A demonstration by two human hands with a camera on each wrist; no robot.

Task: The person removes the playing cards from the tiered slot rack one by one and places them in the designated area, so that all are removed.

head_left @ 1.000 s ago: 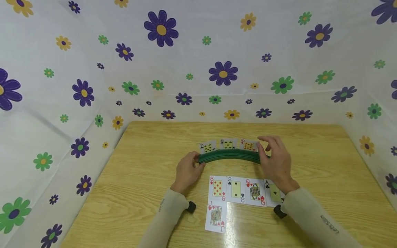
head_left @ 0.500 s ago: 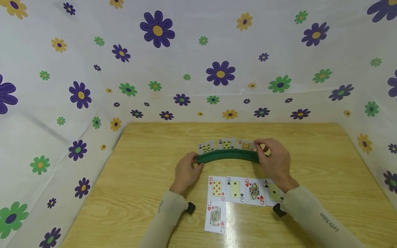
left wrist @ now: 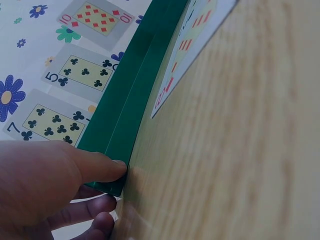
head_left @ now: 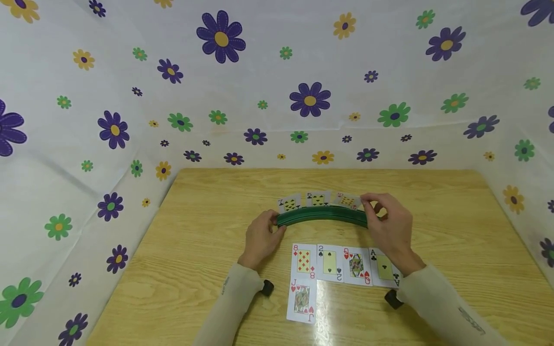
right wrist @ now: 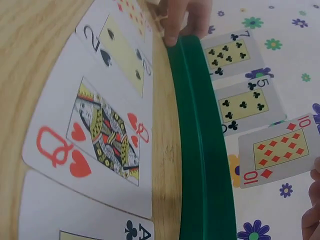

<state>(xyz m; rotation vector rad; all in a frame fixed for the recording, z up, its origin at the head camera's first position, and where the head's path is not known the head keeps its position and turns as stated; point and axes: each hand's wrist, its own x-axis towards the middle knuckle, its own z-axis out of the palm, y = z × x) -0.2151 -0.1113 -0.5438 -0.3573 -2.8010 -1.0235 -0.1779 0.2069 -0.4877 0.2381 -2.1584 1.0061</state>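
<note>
A curved green card holder (head_left: 322, 214) stands on the table with the seven of clubs (head_left: 289, 204) and five of clubs (head_left: 318, 199) upright in it. My left hand (head_left: 261, 239) grips the holder's left end, the thumb in front. My right hand (head_left: 393, 229) pinches the ten of diamonds (right wrist: 281, 150) by its right edge. In the right wrist view that card is tilted, and its lower edge appears raised out of the slot. Only some fingertips of the right hand show there.
On the wooden table (head_left: 207, 192), nearer me, lie the eight of diamonds (head_left: 304, 262), two of spades (head_left: 329, 262), queen of hearts (head_left: 357, 266) and ace of clubs (head_left: 383, 267). Below the eight lies the jack of hearts (head_left: 301, 300). A flowered cloth (head_left: 268, 72) hangs behind.
My right fingers have closed on the edge of the ten of diamonds, and that card now leans, shifted slightly right. The left hand stays on the holder's end.
</note>
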